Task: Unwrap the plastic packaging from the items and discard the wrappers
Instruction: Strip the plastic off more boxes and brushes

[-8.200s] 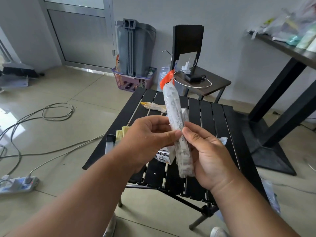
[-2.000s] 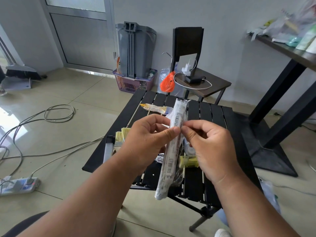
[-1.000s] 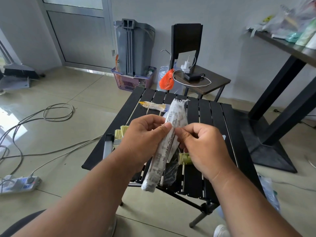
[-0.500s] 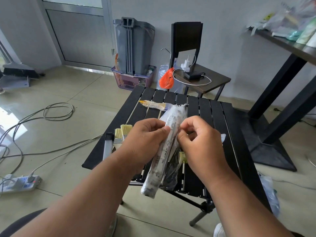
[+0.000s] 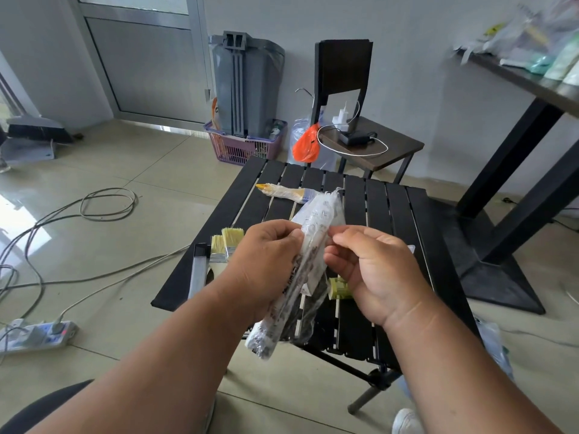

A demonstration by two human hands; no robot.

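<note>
Item held: long wrapped item point(image 5: 300, 270) in printed clear plastic, tilted, upper end away from the person, lower end hanging past the near edge of the surface.
Left hand point(image 5: 266, 261): fingers curled round the left side of the wrapped item, clamped on it near the middle.
Right hand point(image 5: 372, 270): fingers pinched together on the plastic at the item's right edge, just beside the left hand.
Surface point(image 5: 391, 220): black slatted table, below and behind both hands.
On the surface, far side: 1 wrapped brush point(image 5: 283, 192), lying flat, well apart from the hands.
On the surface, left edge: 2 paintbrushes point(image 5: 226, 245) with pale bristles, side by side; 1 clear slim box point(image 5: 198, 270) just beside them.
On the surface, under the right hand: small yellow-green object point(image 5: 338, 288), partly hidden.
Floor: cables point(image 5: 94, 208) and 1 power strip point(image 5: 37, 335) to the left.
Behind: grey bin point(image 5: 247, 86) in a purple basket point(image 5: 244, 145); dark chair point(image 5: 369, 139) carrying a charger; orange bag point(image 5: 305, 144).
</note>
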